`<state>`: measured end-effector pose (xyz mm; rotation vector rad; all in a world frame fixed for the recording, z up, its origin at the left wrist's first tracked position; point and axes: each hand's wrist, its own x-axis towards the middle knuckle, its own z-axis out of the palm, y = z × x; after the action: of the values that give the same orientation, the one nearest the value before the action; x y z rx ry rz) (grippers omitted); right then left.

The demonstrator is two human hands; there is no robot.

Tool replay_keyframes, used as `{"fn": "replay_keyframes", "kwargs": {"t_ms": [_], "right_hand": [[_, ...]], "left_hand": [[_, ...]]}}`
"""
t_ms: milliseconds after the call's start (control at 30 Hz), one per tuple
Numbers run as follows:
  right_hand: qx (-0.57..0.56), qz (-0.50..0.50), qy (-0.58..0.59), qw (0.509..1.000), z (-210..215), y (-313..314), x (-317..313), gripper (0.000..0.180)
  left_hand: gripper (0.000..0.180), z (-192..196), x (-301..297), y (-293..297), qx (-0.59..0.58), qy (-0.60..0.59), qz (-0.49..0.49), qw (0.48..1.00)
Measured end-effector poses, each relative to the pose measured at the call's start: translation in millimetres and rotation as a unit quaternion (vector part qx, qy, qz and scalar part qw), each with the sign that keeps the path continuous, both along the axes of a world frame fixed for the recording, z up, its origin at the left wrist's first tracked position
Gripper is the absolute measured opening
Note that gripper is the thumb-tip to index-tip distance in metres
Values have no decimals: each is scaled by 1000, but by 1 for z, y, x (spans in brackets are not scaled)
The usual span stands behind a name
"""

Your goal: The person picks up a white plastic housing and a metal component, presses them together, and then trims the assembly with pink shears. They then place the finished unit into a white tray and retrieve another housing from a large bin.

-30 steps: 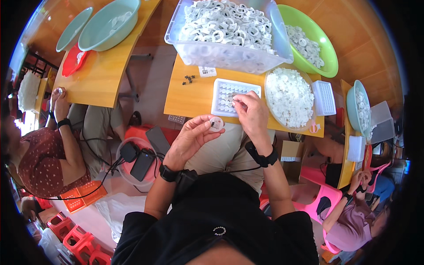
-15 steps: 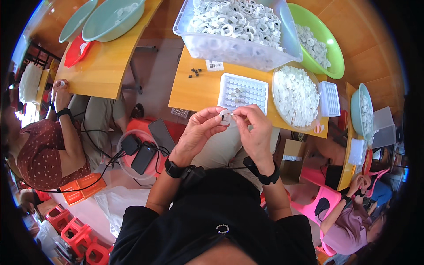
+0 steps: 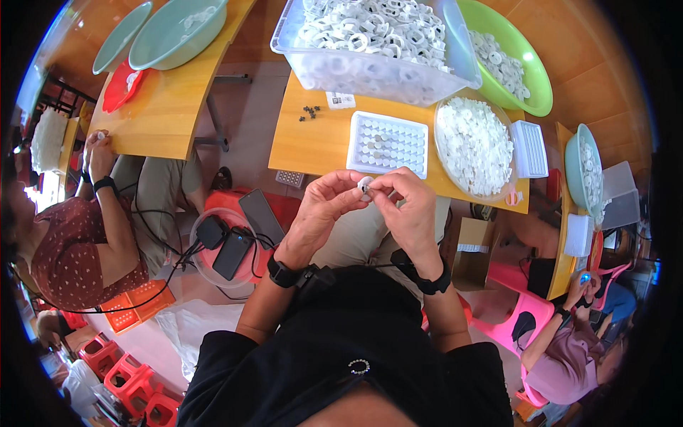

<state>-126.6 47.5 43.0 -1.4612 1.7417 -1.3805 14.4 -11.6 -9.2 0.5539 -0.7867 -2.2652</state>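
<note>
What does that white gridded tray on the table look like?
The white tray is a flat rectangle of what looks like plastic, divided into rows of small square pockets. A few pockets near its middle seem to hold small pieces; most look empty. It lies flat on the wooden table, beside a round dish of white parts.

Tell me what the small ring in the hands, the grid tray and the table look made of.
Ring: seemingly matte white plastic or rubber; too small to be sure. Grid tray: white moulded plastic, with even rows of cells. Table: wood or wood-look laminate, orange-brown with a smooth, slightly glossy top.
</note>
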Motion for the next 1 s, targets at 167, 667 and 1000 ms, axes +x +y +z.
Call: {"fn": "replay_keyframes", "kwargs": {"t_ms": [167, 667, 1000], "right_hand": [[-13, 5, 15, 1000, -4, 2, 0, 13], [59, 27, -37, 997, 4, -5, -12, 11], [-13, -62, 256, 964, -30, -57, -49, 8]], "left_hand": [[20, 2, 0, 1, -1, -1, 2, 1000], [20, 7, 4, 2, -1, -5, -15, 1000], [23, 5, 7, -2, 28, 19, 11, 999]]}}
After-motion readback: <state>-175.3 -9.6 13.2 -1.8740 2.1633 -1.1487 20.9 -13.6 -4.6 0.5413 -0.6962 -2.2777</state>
